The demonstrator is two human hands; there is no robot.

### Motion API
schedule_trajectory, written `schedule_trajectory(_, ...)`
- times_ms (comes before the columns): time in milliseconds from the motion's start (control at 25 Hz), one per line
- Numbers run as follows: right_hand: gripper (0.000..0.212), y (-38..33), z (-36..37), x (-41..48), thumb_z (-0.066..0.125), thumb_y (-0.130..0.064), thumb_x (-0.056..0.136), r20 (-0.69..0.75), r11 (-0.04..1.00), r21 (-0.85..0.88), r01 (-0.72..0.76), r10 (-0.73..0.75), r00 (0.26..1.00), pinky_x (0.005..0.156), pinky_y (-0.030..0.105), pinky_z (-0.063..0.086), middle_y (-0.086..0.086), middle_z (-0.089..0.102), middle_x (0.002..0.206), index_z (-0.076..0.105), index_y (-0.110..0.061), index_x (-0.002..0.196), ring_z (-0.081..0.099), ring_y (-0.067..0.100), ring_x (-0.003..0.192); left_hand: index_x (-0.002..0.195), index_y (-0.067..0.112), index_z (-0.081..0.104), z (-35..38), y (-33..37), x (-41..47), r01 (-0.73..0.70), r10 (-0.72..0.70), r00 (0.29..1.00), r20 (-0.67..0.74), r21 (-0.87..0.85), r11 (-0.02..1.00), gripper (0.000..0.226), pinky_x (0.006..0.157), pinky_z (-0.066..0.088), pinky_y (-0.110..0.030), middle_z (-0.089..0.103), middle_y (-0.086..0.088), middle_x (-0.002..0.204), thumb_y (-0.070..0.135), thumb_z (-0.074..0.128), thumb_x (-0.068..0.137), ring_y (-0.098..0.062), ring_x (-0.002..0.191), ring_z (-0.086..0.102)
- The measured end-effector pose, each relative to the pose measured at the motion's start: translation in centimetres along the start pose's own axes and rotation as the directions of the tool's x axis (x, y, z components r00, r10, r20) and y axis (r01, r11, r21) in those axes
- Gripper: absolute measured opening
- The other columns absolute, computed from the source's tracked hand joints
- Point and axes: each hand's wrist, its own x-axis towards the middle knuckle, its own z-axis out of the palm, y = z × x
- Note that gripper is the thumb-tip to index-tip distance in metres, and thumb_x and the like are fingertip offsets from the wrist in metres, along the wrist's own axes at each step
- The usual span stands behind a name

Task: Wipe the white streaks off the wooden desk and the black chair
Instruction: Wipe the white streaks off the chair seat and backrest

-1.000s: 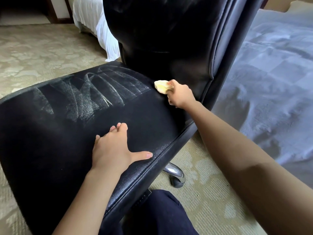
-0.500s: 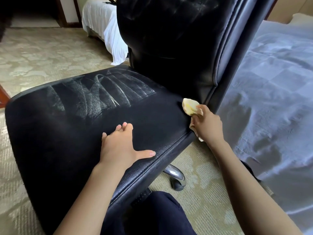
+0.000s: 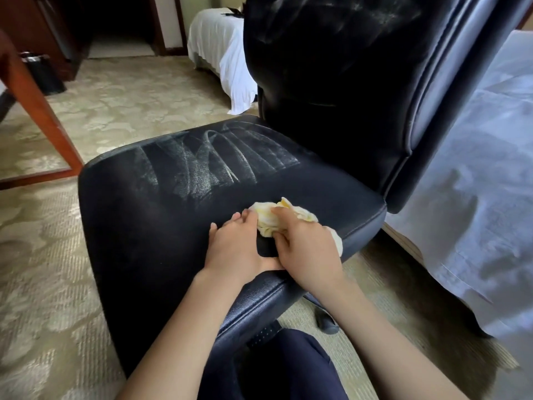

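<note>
The black leather chair (image 3: 138,226) fills the middle of the view. White streaks (image 3: 213,160) fan across the far part of its seat, and fainter white smears show high on the backrest (image 3: 331,33). A crumpled yellow-white cloth (image 3: 274,217) lies on the near right part of the seat, in front of the streaks. My right hand (image 3: 305,249) grips the cloth from the right. My left hand (image 3: 233,246) rests flat on the seat, its fingertips touching the cloth's left side.
A reddish wooden leg (image 3: 37,111) slants at the left over patterned beige carpet (image 3: 43,269). A bed with a grey-blue cover (image 3: 476,197) stands close on the right. A second bed with white sheets (image 3: 222,53) and a dark bin (image 3: 43,73) sit behind.
My right hand has carried the cloth from the seat's back corner forward to the near part of the seat, beside my left hand. The view has pulled back.
</note>
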Motion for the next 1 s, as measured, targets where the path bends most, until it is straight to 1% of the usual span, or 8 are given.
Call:
schedule_trajectory(120, 0.042, 1.0, -0.3, -0.2, 0.048, -0.031, 0.093, -0.013, 0.991, 0.117, -0.058, 0.060, 0.998, 0.060, 0.026, 0.032, -0.004, 0.068, 0.096, 0.042, -0.036, 0.135, 0.062, 0.019, 0.083, 0.149, 0.017, 0.018, 0.3, 0.2, -0.1, 0.008, -0.009, 1.000, 0.005, 0.013, 1.000, 0.110, 0.117, 0.008, -0.047, 0.020, -0.002, 0.158, 0.072, 0.064, 0.065, -0.017, 0.146, 0.013)
schedule_trajectory(280, 0.044, 2.2, 0.4, 0.2, 0.055, -0.033, 0.089, -0.042, 0.968, 0.242, -0.069, 0.082, 0.996, 0.067, 0.029, 0.046, -0.001, 0.063, 0.074, 0.047, -0.041, 0.132, 0.059, 0.019, 0.072, 0.149, 0.020, 0.021, 0.3, 0.6, -0.1, 0.032, -0.033, 0.999, 0.017, 0.058, 0.998, 0.106, 0.118, 0.009, -0.046, 0.015, 0.001, 0.159, 0.074, 0.061, 0.067, -0.017, 0.147, 0.011)
schedule_trajectory(480, 0.043, 3.7, 0.5, 0.9, 0.057, -0.033, 0.086, -0.042, 0.945, 0.310, -0.099, 0.118, 0.992, 0.076, 0.036, 0.051, 0.001, 0.068, 0.086, 0.052, -0.041, 0.128, 0.062, 0.024, 0.080, 0.150, 0.020, 0.020, 0.5, 1.4, -0.2, 0.032, -0.032, 0.999, 0.004, 0.070, 0.997, 0.100, 0.119, 0.011, -0.044, 0.013, 0.001, 0.159, 0.073, 0.056, 0.074, -0.016, 0.146, 0.011)
schedule_trajectory(560, 0.040, 4.2, 0.3, 1.3, 0.058, -0.032, 0.086, -0.012, 0.933, 0.333, -0.135, 0.147, 0.989, 0.080, 0.036, 0.051, 0.003, 0.068, 0.085, 0.055, -0.037, 0.125, 0.063, 0.025, 0.083, 0.151, 0.020, 0.020, 0.1, 0.9, -0.2, -0.025, 0.025, 0.999, 0.021, 0.022, 0.999, 0.090, 0.118, 0.014, -0.040, 0.013, 0.002, 0.160, 0.066, 0.053, 0.081, -0.014, 0.146, 0.011)
schedule_trajectory(640, 0.037, 4.6, 0.0, 1.7, 0.057, -0.031, 0.085, 0.018, 0.922, 0.350, -0.162, 0.167, 0.986, 0.082, 0.036, 0.051, 0.003, 0.068, 0.079, 0.057, -0.035, 0.122, 0.064, 0.025, 0.080, 0.150, 0.025, 0.025, -0.6, 0.0, -0.5, -0.082, 0.085, 0.996, 0.030, -0.092, 0.992, 0.076, 0.118, 0.014, -0.031, 0.017, 0.007, 0.158, 0.059, 0.052, 0.087, -0.008, 0.145, 0.011)
schedule_trajectory(760, 0.034, 5.1, -0.5, 2.5, 0.058, -0.028, 0.085, 0.042, 0.921, 0.338, -0.192, 0.189, 0.981, 0.083, 0.034, 0.051, -0.001, 0.065, 0.072, 0.060, -0.032, 0.119, 0.064, 0.025, 0.078, 0.146, 0.031, 0.034, -1.3, -2.4, -1.7, -0.126, 0.119, 0.992, -0.052, -0.167, 0.978, 0.063, 0.112, 0.013, -0.022, 0.025, 0.016, 0.154, 0.053, 0.052, 0.090, -0.001, 0.143, 0.015)
schedule_trajectory(880, 0.033, 5.4, -1.3, 3.6, 0.060, -0.027, 0.085, 0.071, 0.929, 0.278, -0.243, 0.233, 0.970, 0.082, 0.027, 0.046, -0.002, 0.060, 0.073, 0.061, -0.029, 0.118, 0.059, 0.022, 0.088, 0.141, 0.033, 0.040, -1.6, -5.8, -2.9, -0.046, 0.024, 0.982, -0.186, -0.111, 0.993, 0.057, 0.116, 0.011, -0.034, 0.025, 0.015, 0.155, 0.051, 0.053, 0.089, -0.005, 0.144, 0.014)
schedule_trajectory(1000, 0.034, 5.7, -1.7, 4.6, 0.058, -0.026, 0.087, 0.089, 0.925, 0.238, -0.298, 0.285, 0.955, 0.080, 0.027, 0.040, 0.005, 0.063, 0.088, 0.060, -0.025, 0.121, 0.056, 0.026, 0.100, 0.147, 0.030, 0.029, -2.4, -9.1, -3.9, 0.153, -0.170, 0.952, -0.253, -0.089, 0.984, 0.069, 0.117, 0.004, -0.045, 0.011, 0.009, 0.159, 0.056, 0.051, 0.088, -0.012, 0.147, 0.003)
